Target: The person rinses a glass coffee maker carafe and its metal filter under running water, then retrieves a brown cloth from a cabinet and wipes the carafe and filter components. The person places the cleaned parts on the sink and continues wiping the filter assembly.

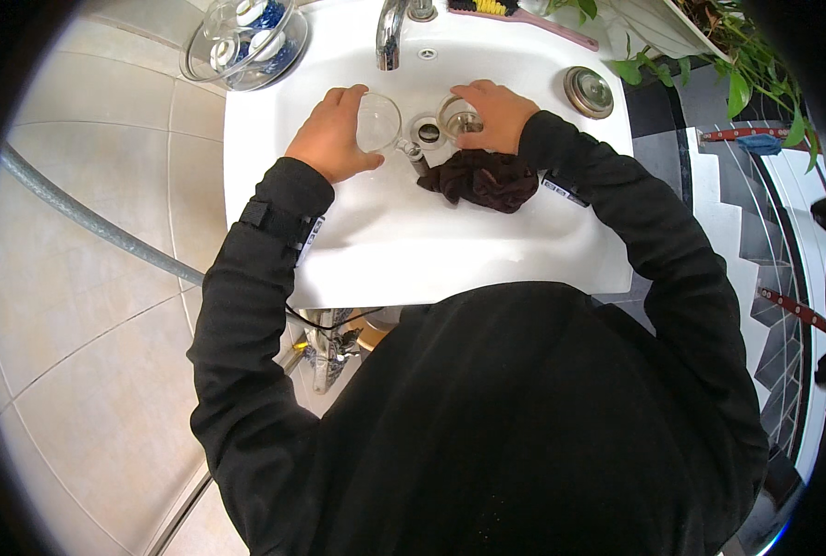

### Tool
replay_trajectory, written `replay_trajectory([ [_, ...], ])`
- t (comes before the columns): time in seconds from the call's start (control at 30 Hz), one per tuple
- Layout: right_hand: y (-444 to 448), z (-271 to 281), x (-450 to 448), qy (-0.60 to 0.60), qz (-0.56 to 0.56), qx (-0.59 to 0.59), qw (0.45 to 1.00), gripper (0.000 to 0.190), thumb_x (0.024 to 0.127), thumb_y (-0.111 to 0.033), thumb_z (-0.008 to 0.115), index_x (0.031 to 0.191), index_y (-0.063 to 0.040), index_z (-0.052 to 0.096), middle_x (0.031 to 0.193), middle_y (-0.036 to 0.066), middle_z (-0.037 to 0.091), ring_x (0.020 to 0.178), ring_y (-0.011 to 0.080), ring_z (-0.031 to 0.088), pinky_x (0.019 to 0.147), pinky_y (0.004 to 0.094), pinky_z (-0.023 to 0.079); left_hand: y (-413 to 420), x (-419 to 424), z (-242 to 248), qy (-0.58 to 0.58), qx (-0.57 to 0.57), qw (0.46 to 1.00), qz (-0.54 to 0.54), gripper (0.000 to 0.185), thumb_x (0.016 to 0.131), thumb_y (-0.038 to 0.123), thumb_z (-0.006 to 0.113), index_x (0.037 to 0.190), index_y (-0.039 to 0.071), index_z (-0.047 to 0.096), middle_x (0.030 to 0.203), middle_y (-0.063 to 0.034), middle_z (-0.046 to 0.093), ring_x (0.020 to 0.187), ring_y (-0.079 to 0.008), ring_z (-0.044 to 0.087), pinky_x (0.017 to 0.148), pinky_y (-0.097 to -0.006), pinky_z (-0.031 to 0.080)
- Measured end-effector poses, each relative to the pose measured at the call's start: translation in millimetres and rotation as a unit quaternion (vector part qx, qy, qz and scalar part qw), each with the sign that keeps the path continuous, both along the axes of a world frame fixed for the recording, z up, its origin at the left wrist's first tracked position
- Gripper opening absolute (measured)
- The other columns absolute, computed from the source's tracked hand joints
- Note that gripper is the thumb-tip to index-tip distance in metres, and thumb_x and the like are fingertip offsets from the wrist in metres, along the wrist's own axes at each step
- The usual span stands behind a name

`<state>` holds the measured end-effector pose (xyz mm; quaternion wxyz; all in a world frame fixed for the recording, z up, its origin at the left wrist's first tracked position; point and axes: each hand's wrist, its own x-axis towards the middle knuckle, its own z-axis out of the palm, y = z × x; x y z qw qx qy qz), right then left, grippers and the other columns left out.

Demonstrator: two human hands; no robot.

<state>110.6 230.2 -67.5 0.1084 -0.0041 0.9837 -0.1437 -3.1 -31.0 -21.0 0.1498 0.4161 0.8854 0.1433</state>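
My left hand (334, 135) is curved around the left side of a clear round glass vessel (379, 123) in the white washbasin. My right hand (497, 117) grips the right side of a smaller clear glass vessel (451, 119), its thumb and fingers at the rim. Between the two vessels lies the drain with its dark stopper (428, 133). A small clear glass piece with a stem (414, 156) rests just below the drain. Next to it, under my right wrist, is a crumpled dark brown cloth (486, 182).
A chrome faucet (388, 38) reaches over the basin's back. Glass bowls with blue-and-white items (249, 45) stand at the back left. A round glass lid (588, 92) sits on the right rim, a pink-handled brush (552, 26) behind. Potted plant leaves (739, 90) hang at right.
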Motion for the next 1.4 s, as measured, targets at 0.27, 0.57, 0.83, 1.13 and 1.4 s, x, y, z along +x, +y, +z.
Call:
replay_trajectory([
  [0.27,-14.4,-11.2,-2.6,-0.023,0.011,-0.04,0.999,0.093,0.077,-0.044,0.077,0.15,-0.005,0.034,0.145,0.024,0.041,0.124,0.0367,0.052,0.1,0.0415,0.047,2.6,-9.1,-8.7,-0.041,-0.02,0.999,0.002,0.098,0.063,0.019,0.089,0.145,0.003,0.036,0.142,-0.0231,0.043,0.127,-0.0378,0.05,0.108,-0.0392,0.044],
  [0.57,9.3,-6.0,-5.8,-0.066,-0.263,-0.45,0.851,0.063,0.088,-0.048,0.064,0.132,-0.003,0.057,0.105,0.011,0.064,0.096,0.0234,0.063,0.08,0.0329,0.054,6.2,-12.6,-21.7,-0.041,-0.037,0.998,0.017,0.106,0.064,0.027,0.09,0.149,0.003,0.031,0.146,-0.025,0.038,0.132,-0.0399,0.045,0.111,-0.0416,0.041],
  [0.83,2.7,29.9,20.2,-0.11,-0.073,-0.597,0.791,0.07,0.089,-0.052,0.059,0.133,0.002,0.054,0.117,0.012,0.063,0.105,0.02,0.063,0.087,0.0348,0.054,-15.9,15.5,24.6,0.091,0.117,0.988,-0.041,0.081,0.077,0.025,0.081,0.144,0.002,0.041,0.147,-0.023,0.042,0.133,-0.0381,0.045,0.109,-0.0428,0.041],
  [1.13,-23.2,67.3,22.8,-0.156,0.025,-0.574,0.803,0.079,0.085,-0.047,0.064,0.148,-0.006,0.039,0.119,0.012,0.061,0.104,0.0165,0.06,0.09,0.0286,0.048,6.0,84.2,37.4,-0.179,0.344,0.92,-0.058,0.034,0.09,0.021,0.071,0.115,0.001,0.06,0.108,-0.0146,0.061,0.103,-0.0284,0.059,0.089,-0.0367,0.048],
  [1.4,-7.0,26.7,27.5,-0.07,-0.023,-0.408,0.91,0.062,0.09,-0.037,0.063,0.142,-0.006,0.047,0.121,0.015,0.063,0.103,0.0227,0.062,0.088,0.0365,0.051,-11.2,103.3,27.0,-0.217,0.397,0.891,0.025,0.021,0.091,0.017,0.069,0.097,0.0,0.059,0.113,-0.0143,0.056,0.09,-0.025,0.059,0.082,-0.0327,0.048],
])
